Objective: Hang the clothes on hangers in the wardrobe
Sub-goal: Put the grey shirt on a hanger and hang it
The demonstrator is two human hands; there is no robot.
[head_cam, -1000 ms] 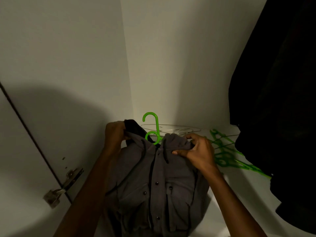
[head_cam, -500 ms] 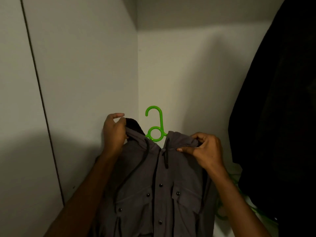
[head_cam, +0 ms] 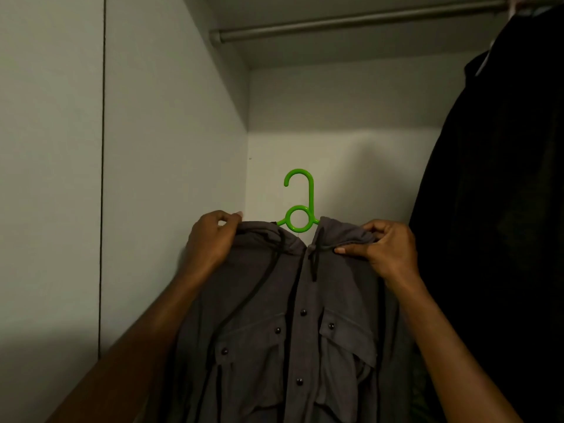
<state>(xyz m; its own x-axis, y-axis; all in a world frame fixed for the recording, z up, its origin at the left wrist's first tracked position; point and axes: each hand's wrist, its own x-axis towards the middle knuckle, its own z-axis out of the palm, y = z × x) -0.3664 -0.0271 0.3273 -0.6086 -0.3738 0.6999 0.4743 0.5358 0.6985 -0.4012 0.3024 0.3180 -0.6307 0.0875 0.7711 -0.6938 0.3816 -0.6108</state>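
Note:
A grey buttoned hooded shirt (head_cam: 293,331) with dark drawstrings hangs on a bright green plastic hanger (head_cam: 300,203), whose hook and ring stick up above the collar. My left hand (head_cam: 210,242) grips the shirt's left shoulder. My right hand (head_cam: 387,248) pinches the right shoulder near the collar. Both hands hold the shirt up inside the wardrobe, well below the metal rail (head_cam: 351,24) at the top. The hanger's arms are hidden inside the shirt.
A dark garment (head_cam: 500,209) hangs from the rail on the right, close beside my right hand. The white wardrobe side wall (head_cam: 171,148) stands to the left and the back wall (head_cam: 351,166) lies behind the hanger.
Both hands have lifted the shirt and hanger up from the wardrobe floor. The view tilted upward, so the rail has come into sight and the spare green hangers below have dropped out.

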